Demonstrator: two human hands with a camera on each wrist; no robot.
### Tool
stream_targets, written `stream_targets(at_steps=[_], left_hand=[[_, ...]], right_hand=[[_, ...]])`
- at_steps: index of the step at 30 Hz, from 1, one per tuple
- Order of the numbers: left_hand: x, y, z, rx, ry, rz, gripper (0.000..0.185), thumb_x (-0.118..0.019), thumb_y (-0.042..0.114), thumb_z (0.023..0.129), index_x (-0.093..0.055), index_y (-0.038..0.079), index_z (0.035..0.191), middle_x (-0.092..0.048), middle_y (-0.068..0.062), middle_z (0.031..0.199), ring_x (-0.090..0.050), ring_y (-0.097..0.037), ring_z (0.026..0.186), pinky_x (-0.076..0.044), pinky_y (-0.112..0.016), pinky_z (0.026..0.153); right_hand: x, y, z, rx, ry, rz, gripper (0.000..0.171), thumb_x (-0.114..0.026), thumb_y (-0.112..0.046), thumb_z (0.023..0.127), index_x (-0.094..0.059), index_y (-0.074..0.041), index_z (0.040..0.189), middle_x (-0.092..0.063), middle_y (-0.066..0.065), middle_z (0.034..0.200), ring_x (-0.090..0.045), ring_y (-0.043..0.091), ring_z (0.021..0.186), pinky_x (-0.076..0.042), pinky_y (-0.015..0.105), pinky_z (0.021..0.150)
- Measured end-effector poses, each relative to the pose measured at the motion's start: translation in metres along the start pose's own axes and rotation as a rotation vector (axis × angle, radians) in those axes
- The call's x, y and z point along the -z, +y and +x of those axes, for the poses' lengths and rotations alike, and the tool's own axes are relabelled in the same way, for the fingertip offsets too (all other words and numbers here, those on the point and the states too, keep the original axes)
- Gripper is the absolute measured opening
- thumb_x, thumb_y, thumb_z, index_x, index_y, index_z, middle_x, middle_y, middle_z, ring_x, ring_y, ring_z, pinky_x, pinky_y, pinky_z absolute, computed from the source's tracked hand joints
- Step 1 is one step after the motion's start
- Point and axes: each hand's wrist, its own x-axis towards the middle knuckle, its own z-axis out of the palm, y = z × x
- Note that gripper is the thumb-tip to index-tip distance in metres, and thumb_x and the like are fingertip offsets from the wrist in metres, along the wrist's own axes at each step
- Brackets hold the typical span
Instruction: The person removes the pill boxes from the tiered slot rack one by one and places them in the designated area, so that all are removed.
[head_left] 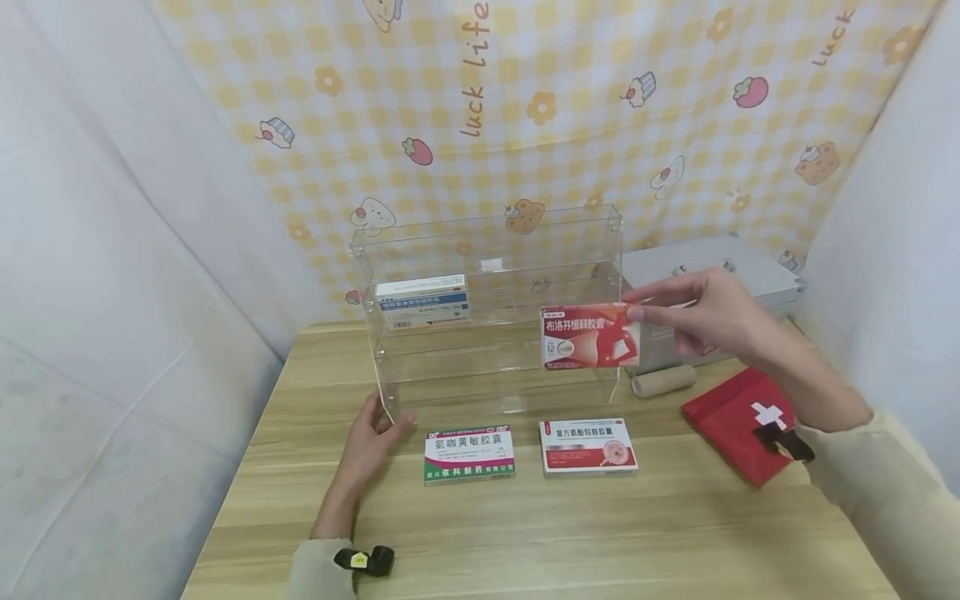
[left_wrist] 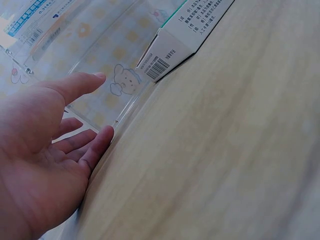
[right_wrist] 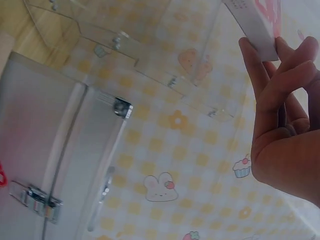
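Observation:
A clear acrylic tiered rack [head_left: 495,392] stands on the table. Beside its lower left corner is my left hand [head_left: 372,442], its thumb extended in front and its fingers against the side edge; no grip on the rack shows in the left wrist view. My right hand [head_left: 708,312] pinches a red-and-white medicine box [head_left: 588,337] by its upper right corner, in front of the rack's right part. On an upper tier at the left sits a blue-and-white medicine box [head_left: 422,304]. Two more boxes lie before the rack: a green-and-white one [head_left: 470,455] and a red-and-white one [head_left: 587,447].
To the rack's right stands a silver metal case [head_left: 712,262], also large in the right wrist view. A beige roll [head_left: 664,381] and a red pouch with a white cross [head_left: 738,421] lie in front of it. A patterned yellow checked cloth [head_left: 540,150] hangs behind.

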Motion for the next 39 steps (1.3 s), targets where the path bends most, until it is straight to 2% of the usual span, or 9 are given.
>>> stream_targets(at_steps=[6, 10, 13, 15, 24, 29, 36, 39], left_hand=[[-0.001, -0.022, 0.008, -0.02, 0.015, 0.006, 0.075, -0.069, 0.033, 0.093, -0.028, 0.019, 0.154, -0.036, -0.016, 0.153, -0.057, -0.035, 0.112, -0.05, -0.043, 0.089], [-0.002, -0.029, 0.012, -0.028, 0.028, 0.008, 0.076, -0.07, 0.037, 0.092, -0.029, 0.023, 0.153, -0.037, -0.013, 0.153, -0.057, -0.035, 0.112, -0.05, -0.045, 0.089], [-0.003, -0.031, 0.012, -0.029, 0.026, 0.0, 0.076, -0.071, 0.038, 0.091, -0.03, 0.024, 0.153, -0.037, -0.013, 0.152, -0.058, -0.035, 0.112, -0.05, -0.046, 0.089], [-0.003, -0.032, 0.012, -0.03, 0.016, 0.001, 0.076, -0.07, 0.039, 0.091, -0.029, 0.024, 0.153, -0.037, -0.013, 0.153, -0.058, -0.035, 0.111, -0.051, -0.046, 0.089], [0.0, -0.032, 0.016, -0.021, 0.013, -0.007, 0.074, -0.07, 0.038, 0.091, -0.031, 0.025, 0.152, -0.036, -0.01, 0.153, -0.055, -0.035, 0.118, -0.049, -0.048, 0.093], [0.002, -0.033, 0.017, -0.022, 0.017, -0.011, 0.076, -0.071, 0.04, 0.09, -0.03, 0.024, 0.153, -0.035, -0.011, 0.154, -0.05, -0.037, 0.125, -0.046, -0.048, 0.097], [0.001, -0.033, 0.017, -0.021, 0.02, 0.016, 0.075, -0.07, 0.039, 0.091, -0.029, 0.026, 0.153, -0.037, -0.009, 0.153, -0.051, -0.035, 0.124, -0.046, -0.05, 0.097], [0.001, -0.032, 0.017, -0.021, 0.019, 0.01, 0.074, -0.07, 0.036, 0.092, -0.03, 0.026, 0.153, -0.037, -0.009, 0.153, -0.05, -0.034, 0.125, -0.046, -0.05, 0.097]], right_hand=[[-0.009, 0.02, -0.004, 0.043, -0.05, 0.03, 0.039, -0.075, -0.04, 0.086, -0.072, -0.019, 0.118, -0.063, 0.016, 0.061, -0.054, 0.032, 0.044, -0.044, 0.034, 0.039], [-0.016, 0.036, -0.007, 0.037, -0.077, 0.075, 0.037, -0.076, -0.037, 0.086, -0.072, -0.017, 0.117, -0.072, 0.011, 0.08, -0.053, 0.028, 0.043, -0.043, 0.034, 0.038], [-0.022, 0.049, -0.009, 0.02, -0.103, 0.11, 0.037, -0.077, -0.034, 0.086, -0.072, -0.016, 0.118, -0.074, 0.007, 0.096, -0.053, 0.028, 0.042, -0.044, 0.035, 0.038], [-0.026, 0.057, -0.011, 0.0, -0.12, 0.131, 0.037, -0.077, -0.034, 0.085, -0.071, -0.016, 0.118, -0.074, 0.007, 0.098, -0.053, 0.028, 0.042, -0.046, 0.036, 0.038], [-0.047, 0.09, -0.024, -0.028, -0.194, 0.175, 0.034, -0.075, -0.028, 0.088, -0.071, -0.011, 0.118, -0.073, 0.008, 0.101, -0.05, 0.028, 0.04, -0.044, 0.032, 0.039], [-0.062, 0.105, -0.03, -0.036, -0.25, 0.173, 0.032, -0.073, -0.028, 0.09, -0.071, -0.012, 0.118, -0.073, 0.007, 0.102, -0.048, 0.02, 0.04, -0.045, 0.032, 0.039], [-0.084, 0.124, -0.046, -0.134, -0.326, 0.235, 0.035, -0.073, -0.028, 0.09, -0.07, -0.009, 0.12, -0.073, 0.01, 0.099, -0.047, 0.014, 0.04, -0.043, 0.029, 0.038], [-0.091, 0.127, -0.053, -0.122, -0.355, 0.257, 0.032, -0.072, -0.025, 0.091, -0.071, -0.008, 0.118, -0.073, 0.012, 0.099, -0.047, 0.013, 0.04, -0.042, 0.027, 0.037]])
